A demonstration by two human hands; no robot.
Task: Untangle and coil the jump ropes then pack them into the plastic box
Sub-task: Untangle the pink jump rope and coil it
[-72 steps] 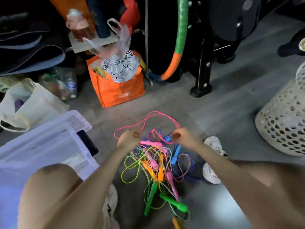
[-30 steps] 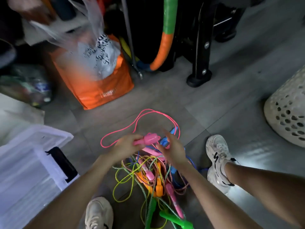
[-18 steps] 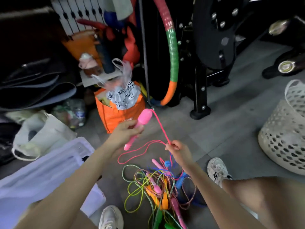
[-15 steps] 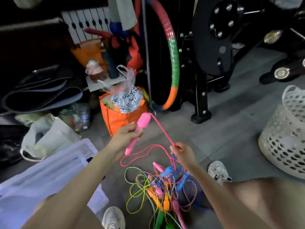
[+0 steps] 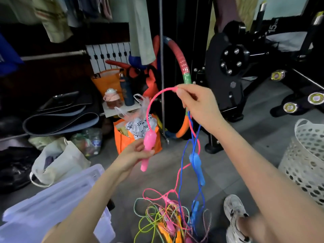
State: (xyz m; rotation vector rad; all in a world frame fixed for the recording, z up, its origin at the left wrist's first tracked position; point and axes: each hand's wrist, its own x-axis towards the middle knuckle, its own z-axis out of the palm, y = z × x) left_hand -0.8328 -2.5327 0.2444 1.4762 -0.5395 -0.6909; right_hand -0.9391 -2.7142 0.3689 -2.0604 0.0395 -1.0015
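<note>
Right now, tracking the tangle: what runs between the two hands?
Head view: an arc of pink rope, from the pink handle in the left hand to the right hand.

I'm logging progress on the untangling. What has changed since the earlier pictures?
Both hands rose from the tangle. The left hand took hold of the pink handle and lifted it. The right hand slid along the pink cord and raised it high, pulling a blue handle and its cord up with it. The other ropes lie where they were, and the plastic box stays at the left.
</note>
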